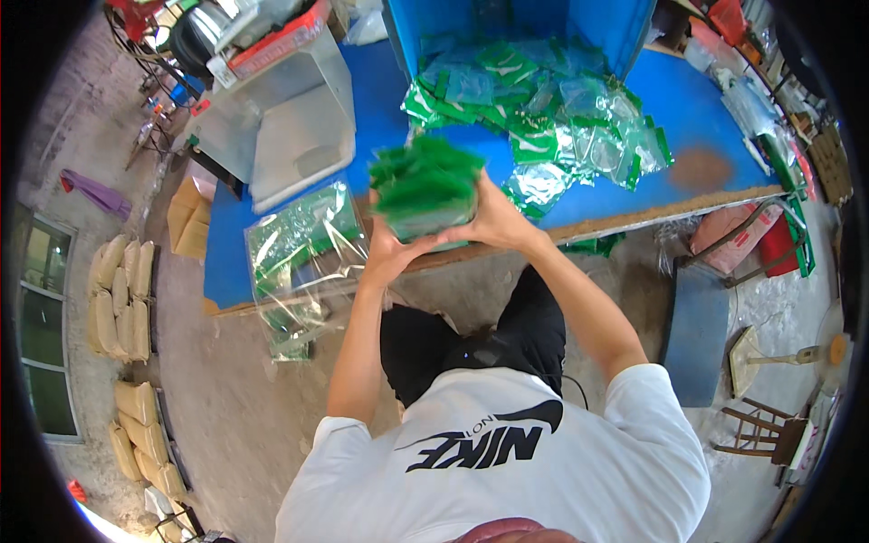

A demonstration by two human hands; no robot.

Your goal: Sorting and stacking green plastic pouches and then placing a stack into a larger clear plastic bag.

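Between my two hands is a thick stack of green and clear plastic packets [425,185], held above the front edge of the blue table; its top is smeared by motion. My left hand [387,255] grips the stack's left side and my right hand [493,217] its right side, thumbs nearly meeting in front. To the left, a large clear plastic bag [303,240] holding green packets lies over the table edge, its lower end hanging down. A loose heap of similar packets [579,118] spreads across the table beyond my right hand.
A blue bin [520,18] stands open behind the heap. At the back left is a grey machine [299,127] with a sloping tray. The blue table [235,262] has a worn front edge. Right of me are a blue bench [697,335] and a wooden stool [760,430]; sacks [119,299] are stacked far left.
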